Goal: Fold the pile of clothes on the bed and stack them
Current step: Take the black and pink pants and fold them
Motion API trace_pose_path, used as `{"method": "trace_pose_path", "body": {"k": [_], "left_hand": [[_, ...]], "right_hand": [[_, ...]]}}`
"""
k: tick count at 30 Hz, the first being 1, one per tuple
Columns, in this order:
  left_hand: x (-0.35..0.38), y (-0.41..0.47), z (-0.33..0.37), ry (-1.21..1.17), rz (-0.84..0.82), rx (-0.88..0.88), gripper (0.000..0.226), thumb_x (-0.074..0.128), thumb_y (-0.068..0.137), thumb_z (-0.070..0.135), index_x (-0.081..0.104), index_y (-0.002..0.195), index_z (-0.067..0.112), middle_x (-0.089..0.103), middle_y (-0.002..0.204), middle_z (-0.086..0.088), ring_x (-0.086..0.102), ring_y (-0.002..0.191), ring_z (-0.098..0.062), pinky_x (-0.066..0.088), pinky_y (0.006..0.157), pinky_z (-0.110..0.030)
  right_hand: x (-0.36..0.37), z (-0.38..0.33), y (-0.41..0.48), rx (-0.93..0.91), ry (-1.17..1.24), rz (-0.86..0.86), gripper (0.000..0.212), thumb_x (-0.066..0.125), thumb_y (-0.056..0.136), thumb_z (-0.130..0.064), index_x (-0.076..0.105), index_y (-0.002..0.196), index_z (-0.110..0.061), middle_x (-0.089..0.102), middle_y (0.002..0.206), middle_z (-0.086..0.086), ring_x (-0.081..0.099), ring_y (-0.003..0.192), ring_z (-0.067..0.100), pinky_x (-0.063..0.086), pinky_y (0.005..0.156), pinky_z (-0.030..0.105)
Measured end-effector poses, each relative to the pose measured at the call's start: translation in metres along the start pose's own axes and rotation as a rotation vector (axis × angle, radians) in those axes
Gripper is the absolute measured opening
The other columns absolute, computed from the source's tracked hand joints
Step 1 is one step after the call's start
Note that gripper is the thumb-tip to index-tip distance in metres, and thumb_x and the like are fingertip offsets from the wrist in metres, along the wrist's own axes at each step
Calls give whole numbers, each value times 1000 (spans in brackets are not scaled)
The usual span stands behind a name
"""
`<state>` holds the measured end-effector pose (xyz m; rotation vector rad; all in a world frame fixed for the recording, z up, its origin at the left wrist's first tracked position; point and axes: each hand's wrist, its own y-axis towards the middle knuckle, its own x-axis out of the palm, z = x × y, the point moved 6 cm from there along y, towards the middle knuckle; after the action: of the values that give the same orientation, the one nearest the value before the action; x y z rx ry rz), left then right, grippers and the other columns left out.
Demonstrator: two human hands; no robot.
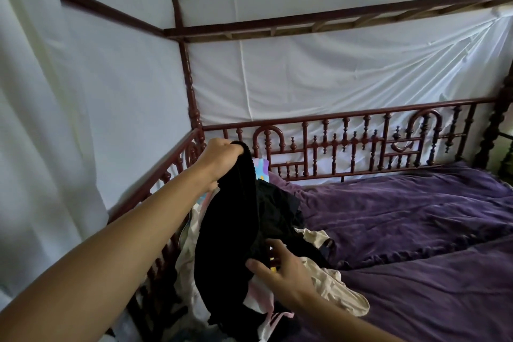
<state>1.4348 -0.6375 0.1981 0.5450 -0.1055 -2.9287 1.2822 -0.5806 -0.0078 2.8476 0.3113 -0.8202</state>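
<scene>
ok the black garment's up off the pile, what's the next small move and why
Probably the right hand should take the lower edge of the black garment and draw it out over the bare purple bedspread. The left hand grips its top high, it hangs bunched above the pile, and the right hand is at its lower part.

Black garment (227, 230) hangs above jumbled clothes pile (330, 283).

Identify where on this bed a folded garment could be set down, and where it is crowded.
Free: purple bedspread right of the clothes pile, bordered by the carved rail. Crowded: the left end, where the pile lies and the left hand holds a black garment.
</scene>
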Motion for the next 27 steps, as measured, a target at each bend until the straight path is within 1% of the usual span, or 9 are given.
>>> {"method": "trace_pose_path", "body": {"k": [2,5,8,10,14,17,20,23,27], "left_hand": [[-7,1,-1,-31,-35,5,22,51,83,10,45,63,15,36,53,-3,36,39,-15,27,39,-19],[-7,3,-4,-39,-68,26,26,53,83,9,45,60,17,37,51,-1,37,36,-13,27,38,-18],[-12,8,-8,118,-57,117,17,55,82,3,55,67,12,50,56,-2,48,45,-13,36,42,-19],[-25,14,-14,349,-49,218,19,52,78,-4,62,73,12,60,67,-1,56,62,-15,43,56,-22],[-48,23,-58,716,-76,213,29,50,72,-7,66,81,15,59,84,-3,57,77,-18,39,61,-25],[-44,30,-80,854,-85,237,30,50,70,-7,66,82,15,61,80,-6,60,77,-23,39,61,-24],[-38,45,-77,798,-44,255,26,54,73,-6,70,82,12,65,84,-8,59,78,-22,41,69,-25],[-18,58,-56,575,-35,239,24,50,77,-9,70,81,4,61,76,-7,56,76,-20,41,72,-26],[23,65,-9,207,-16,168,18,47,77,-8,65,78,-5,54,61,-12,50,59,-22,37,54,-26]], "right_hand": [[6,-9,1,-2,53,-3,82,50,58,-93,45,125,-48,63,111,-25,60,102,-4,51,84,25],[11,-26,9,-14,104,19,63,55,62,-86,49,114,-52,66,98,-29,63,89,-7,54,76,26],[1,-24,18,35,-47,86,31,55,76,-50,54,106,-43,69,89,-17,66,84,7,52,71,33],[-22,-7,22,80,-210,136,20,57,82,-33,60,102,-36,69,92,-12,66,89,15,46,69,30],[-82,22,16,13,-66,36,27,64,88,-3,70,82,-29,66,72,-11,58,70,2,47,67,24],[-130,33,9,-9,-264,45,35,62,84,7,70,76,-26,63,66,-15,56,66,-3,43,63,20],[-186,37,0,46,-504,204,37,58,71,10,73,95,-14,71,85,-3,65,85,15,51,77,33],[-246,30,-12,89,-540,396,40,59,69,8,73,97,-17,72,88,3,64,83,18,53,76,36],[-315,33,-26,185,13,575,27,56,83,11,72,95,-8,66,70,6,60,54,10,50,55,23]]}}
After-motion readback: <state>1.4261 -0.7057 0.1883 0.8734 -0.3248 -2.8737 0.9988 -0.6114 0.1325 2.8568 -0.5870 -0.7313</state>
